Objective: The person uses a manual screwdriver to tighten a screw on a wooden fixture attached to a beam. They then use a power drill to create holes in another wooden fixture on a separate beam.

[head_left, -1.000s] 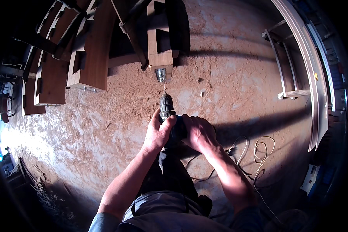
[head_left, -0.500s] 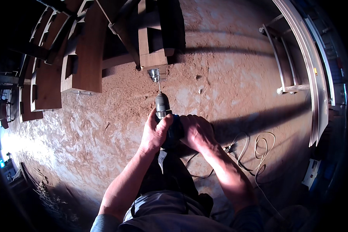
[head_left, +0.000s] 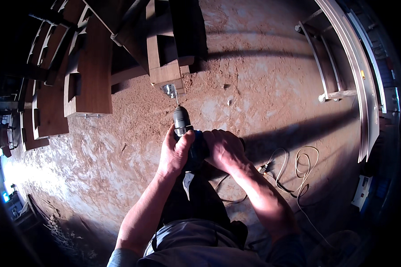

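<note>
Both hands hold a dark blue and black power drill (head_left: 197, 149) that points away from me. My left hand (head_left: 175, 149) wraps the body just behind the chuck, thumb on top. My right hand (head_left: 223, 149) is closed around the rear of the drill, its fingertips partly hidden. A thin bit in the chuck (head_left: 181, 116) reaches to a metal bracket (head_left: 169, 90) on the end of a long wooden beam (head_left: 165, 73). Whether the bit's tip touches the bracket I cannot tell.
More notched wooden pieces (head_left: 93, 80) stand at the left, some with metal fittings. Sawdust covers the floor (head_left: 120, 129). A pale cord (head_left: 304, 171) lies coiled at the right, near a wheeled frame (head_left: 327, 75) and long pale panels (head_left: 365, 98). Scraps (head_left: 62, 231) lie lower left.
In the picture the beam and bracket sit further left, and the drill has shifted slightly left and tilted with them. Both hands keep their hold.
</note>
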Motion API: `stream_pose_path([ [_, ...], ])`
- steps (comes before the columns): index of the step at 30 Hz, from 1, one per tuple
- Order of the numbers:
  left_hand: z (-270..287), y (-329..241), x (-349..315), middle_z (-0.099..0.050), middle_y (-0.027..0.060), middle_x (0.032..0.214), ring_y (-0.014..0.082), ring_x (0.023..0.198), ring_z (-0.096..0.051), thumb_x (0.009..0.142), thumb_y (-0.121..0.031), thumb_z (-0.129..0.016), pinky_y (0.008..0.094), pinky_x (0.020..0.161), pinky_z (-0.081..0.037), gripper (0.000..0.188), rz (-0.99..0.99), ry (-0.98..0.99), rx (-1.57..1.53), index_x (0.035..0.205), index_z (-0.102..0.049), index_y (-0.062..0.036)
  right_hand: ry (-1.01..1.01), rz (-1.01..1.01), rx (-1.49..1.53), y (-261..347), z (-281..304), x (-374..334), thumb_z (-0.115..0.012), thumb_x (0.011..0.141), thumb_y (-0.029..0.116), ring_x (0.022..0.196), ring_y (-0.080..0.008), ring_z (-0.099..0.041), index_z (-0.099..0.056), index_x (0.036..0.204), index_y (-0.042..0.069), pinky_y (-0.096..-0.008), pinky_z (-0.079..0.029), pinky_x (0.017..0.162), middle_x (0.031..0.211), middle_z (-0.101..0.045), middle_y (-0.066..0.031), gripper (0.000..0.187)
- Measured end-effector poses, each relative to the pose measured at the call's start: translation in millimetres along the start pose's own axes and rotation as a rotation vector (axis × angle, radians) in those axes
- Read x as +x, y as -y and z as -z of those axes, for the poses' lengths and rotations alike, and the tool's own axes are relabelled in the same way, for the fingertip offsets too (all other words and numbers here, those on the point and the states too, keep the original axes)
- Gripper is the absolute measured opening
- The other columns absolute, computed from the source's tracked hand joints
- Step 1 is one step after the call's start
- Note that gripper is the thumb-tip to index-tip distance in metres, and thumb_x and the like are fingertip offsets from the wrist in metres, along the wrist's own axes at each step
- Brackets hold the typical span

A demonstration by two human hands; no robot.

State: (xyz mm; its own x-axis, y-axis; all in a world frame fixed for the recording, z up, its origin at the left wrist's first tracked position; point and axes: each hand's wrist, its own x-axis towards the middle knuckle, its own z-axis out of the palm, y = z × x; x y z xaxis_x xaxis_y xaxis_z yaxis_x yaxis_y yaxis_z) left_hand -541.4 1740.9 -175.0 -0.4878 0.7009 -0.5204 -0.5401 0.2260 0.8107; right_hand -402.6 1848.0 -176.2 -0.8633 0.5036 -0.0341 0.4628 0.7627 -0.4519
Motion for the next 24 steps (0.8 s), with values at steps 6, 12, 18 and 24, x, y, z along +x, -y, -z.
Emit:
stream_pose_path([
  [6,1.9,-1.3,6.5,-0.057,0.0033,0.101,0.0114,0.091,-0.056,0.085,-0.04,-0.077,0.028,0.084,-0.049,0.072,0.016,0.028,-0.001,0.131,-0.044,0.004,0.011,0.003,0.016,-0.6,3.8,4.8,-0.08,0.071,0.027,0.077,-0.0333,-0.068,-0.059,0.094,0.007,-0.0433,-0.055,0.069,0.082,-0.066,-0.0125,0.037],
  [12,-1.8,-6.6,7.0,-0.057,0.0031,0.1,0.0116,0.091,-0.056,0.086,-0.04,-0.075,0.0283,0.084,-0.048,0.068,0.003,0.004,0.02,0.13,-0.046,0.0031,0.009,0.008,0.026,-2.2,4.3,9.1,-0.081,0.07,0.027,0.077,-0.0337,-0.068,-0.059,0.094,0.007,-0.0437,-0.055,0.069,0.083,-0.067,-0.0131,0.039],
  [18,-1.1,-8.1,9.3,-0.058,0.0035,0.1,0.0121,0.091,-0.055,0.087,-0.04,-0.074,0.0292,0.084,-0.049,0.065,-0.017,0.011,0.058,0.128,-0.048,0.0031,-0.005,0.016,0.046,-4.1,4.9,11.6,-0.081,0.071,0.028,0.075,-0.0343,-0.068,-0.059,0.094,0.006,-0.0444,-0.055,0.067,0.081,-0.067,-0.0135,0.038],
  [24,-2.0,-6.9,12.2,-0.058,0.0033,0.099,0.0122,0.09,-0.055,0.087,-0.039,-0.073,0.0296,0.082,-0.048,0.06,-0.027,-0.006,0.066,0.124,-0.05,0.0025,0.006,0.023,0.059,-4.3,8.3,13.1,-0.079,0.074,0.028,0.077,-0.0343,-0.067,-0.059,0.093,0.006,-0.0441,-0.055,0.069,0.082,-0.066,-0.0149,0.035],
])
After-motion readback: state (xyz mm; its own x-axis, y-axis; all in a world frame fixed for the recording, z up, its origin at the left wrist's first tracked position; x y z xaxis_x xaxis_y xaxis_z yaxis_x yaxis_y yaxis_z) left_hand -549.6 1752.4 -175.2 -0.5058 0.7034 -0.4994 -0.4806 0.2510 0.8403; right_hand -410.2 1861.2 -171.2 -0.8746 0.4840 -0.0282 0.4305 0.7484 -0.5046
